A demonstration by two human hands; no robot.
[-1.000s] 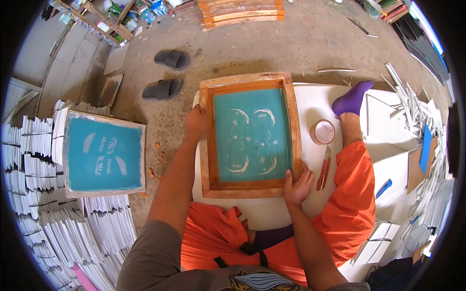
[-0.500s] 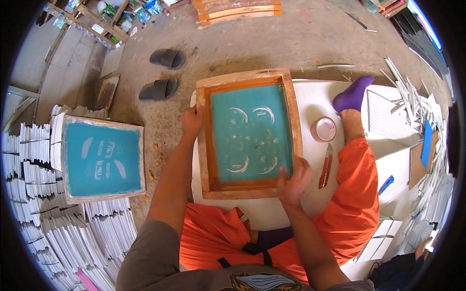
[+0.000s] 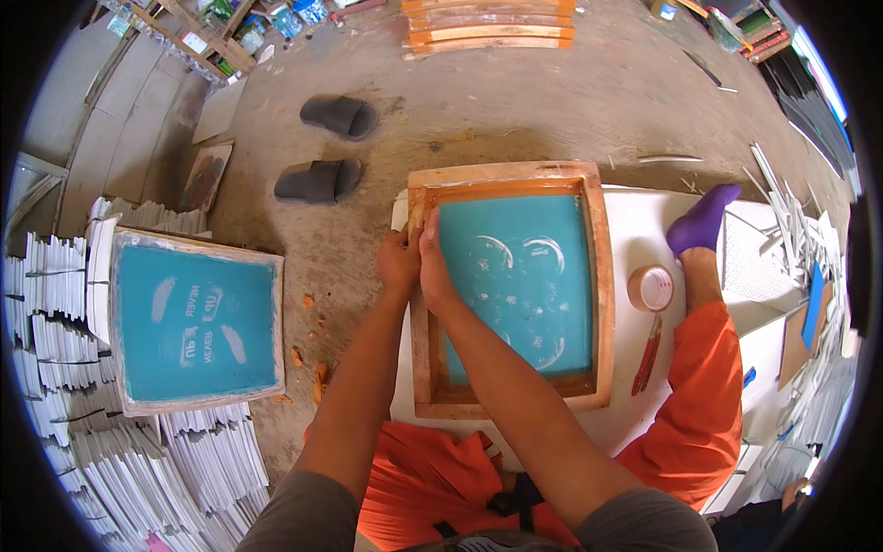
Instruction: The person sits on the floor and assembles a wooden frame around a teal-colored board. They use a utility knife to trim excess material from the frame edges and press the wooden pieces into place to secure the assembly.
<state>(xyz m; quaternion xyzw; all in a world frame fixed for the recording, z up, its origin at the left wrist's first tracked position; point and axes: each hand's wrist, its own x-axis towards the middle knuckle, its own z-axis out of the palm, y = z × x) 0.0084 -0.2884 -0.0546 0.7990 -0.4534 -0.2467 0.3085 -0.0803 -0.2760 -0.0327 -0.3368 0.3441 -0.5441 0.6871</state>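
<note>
A silk-screen printing frame [image 3: 602, 304], wooden with teal mesh and several pale curved marks, rests on the white board across my lap. My left hand [image 3: 399, 264] is closed around the outer side of its left bar. Against the inner side of that same bar, my right hand [image 3: 435, 265] presses with its fingers together, right beside the left one. My right forearm crosses over the mesh and hides its lower left part. To the right of the frame lie a roll of tape [image 3: 635, 287] and a red utility knife [image 3: 647, 354].
Another teal printing screen [image 3: 198, 317] leans on stacks of bundled white sheets [image 3: 216, 460] at left. Black slippers [image 3: 319, 181] sit on the floor ahead, with stacked wooden frames [image 3: 490, 26] beyond. White offcut strips [image 3: 809, 221] pile up at right, near my purple-socked foot [image 3: 701, 221].
My right hand has moved from the frame's lower right corner across to its left bar, beside my left hand. The view has shifted, so the scene sits lower and mostly further right.
</note>
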